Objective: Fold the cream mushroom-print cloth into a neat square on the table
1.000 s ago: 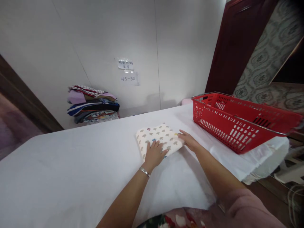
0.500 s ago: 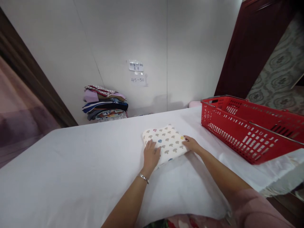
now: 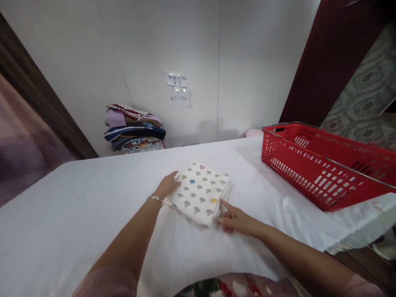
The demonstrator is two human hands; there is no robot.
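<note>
A folded white cloth (image 3: 198,194) printed with grey mushrooms and a few coloured ones lies turned at an angle on the white-covered table. At its left edge, my left hand (image 3: 168,185) is closed on the fabric, a bracelet on the wrist. My right hand (image 3: 234,218) holds the right edge near the front corner, the index finger stretched along the side and the other fingers curled. Layers of fabric show along that right side.
A red plastic basket (image 3: 309,175) with metal handles stands on the right of the white-covered table (image 3: 93,214). Folded clothes (image 3: 134,128) are stacked past the far edge at the wall. A paper label (image 3: 178,99) reads 45-50. A curtain (image 3: 27,119) hangs at the left.
The cloth has been turned clockwise and shifted left and nearer. My left hand went from lying on top to its left edge; my right hand came nearer and left with the right edge.
</note>
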